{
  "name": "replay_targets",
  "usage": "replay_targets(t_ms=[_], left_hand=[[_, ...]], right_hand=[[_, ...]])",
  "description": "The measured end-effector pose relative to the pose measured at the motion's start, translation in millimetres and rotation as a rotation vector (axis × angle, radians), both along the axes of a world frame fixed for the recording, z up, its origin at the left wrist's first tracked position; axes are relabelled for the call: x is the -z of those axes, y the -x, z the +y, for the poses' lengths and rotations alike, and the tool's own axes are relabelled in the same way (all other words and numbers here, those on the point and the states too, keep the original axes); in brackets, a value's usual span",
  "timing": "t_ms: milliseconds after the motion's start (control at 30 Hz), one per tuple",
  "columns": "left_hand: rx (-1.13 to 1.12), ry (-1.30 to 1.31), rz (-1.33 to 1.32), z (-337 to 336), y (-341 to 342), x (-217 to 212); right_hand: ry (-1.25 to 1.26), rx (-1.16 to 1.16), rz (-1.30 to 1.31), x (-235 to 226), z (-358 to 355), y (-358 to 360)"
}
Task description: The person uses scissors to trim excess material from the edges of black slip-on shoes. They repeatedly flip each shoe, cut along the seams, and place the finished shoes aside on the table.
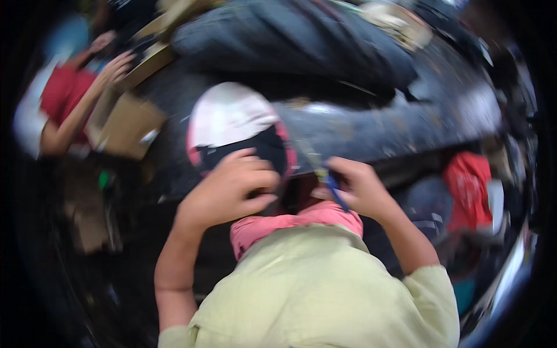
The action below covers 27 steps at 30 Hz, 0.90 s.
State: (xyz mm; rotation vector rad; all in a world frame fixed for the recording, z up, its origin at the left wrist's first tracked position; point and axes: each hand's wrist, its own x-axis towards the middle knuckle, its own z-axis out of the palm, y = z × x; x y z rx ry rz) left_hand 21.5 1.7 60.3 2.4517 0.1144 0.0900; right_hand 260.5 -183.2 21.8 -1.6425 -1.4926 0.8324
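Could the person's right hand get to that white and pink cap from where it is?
Probably yes. The right hand, holding a thin blue tool, sits just beside the white and pink cap, with nothing visibly between them. The left hand already rests on the cap's dark underside. Blur hides finer detail.

Two hands up front: left hand (229, 185), right hand (360, 187), plus one blue pen (335, 191). One pink-white-black cap (232, 124), one pink cloth (272, 223). One cardboard box (125, 124), two more hands (113, 58) of another person, one red bag (469, 188).
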Motion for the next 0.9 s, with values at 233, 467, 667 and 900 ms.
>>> replay_targets(t_ms=[233, 467, 667, 900], left_hand=[[-0.437, -0.029, 0.061, 8.8, 7.1, -5.6], [-0.522, 0.016, 0.025, 16.3, 12.3, 14.9], [-0.291, -0.084, -0.057, 4.9, 7.2, 18.7], [-0.261, 0.03, 0.011, 8.9, 24.4, 3.8]], right_hand=[[0.005, 0.408, -0.636, 43.4, 0.3, -49.5], [-0.011, 0.425, -0.665, 60.4, 24.7, -76.1], [0.23, 0.301, -0.62, 41.8, 22.5, -97.5], [0.555, 0.164, -0.411, -15.4, 25.1, -92.9]])
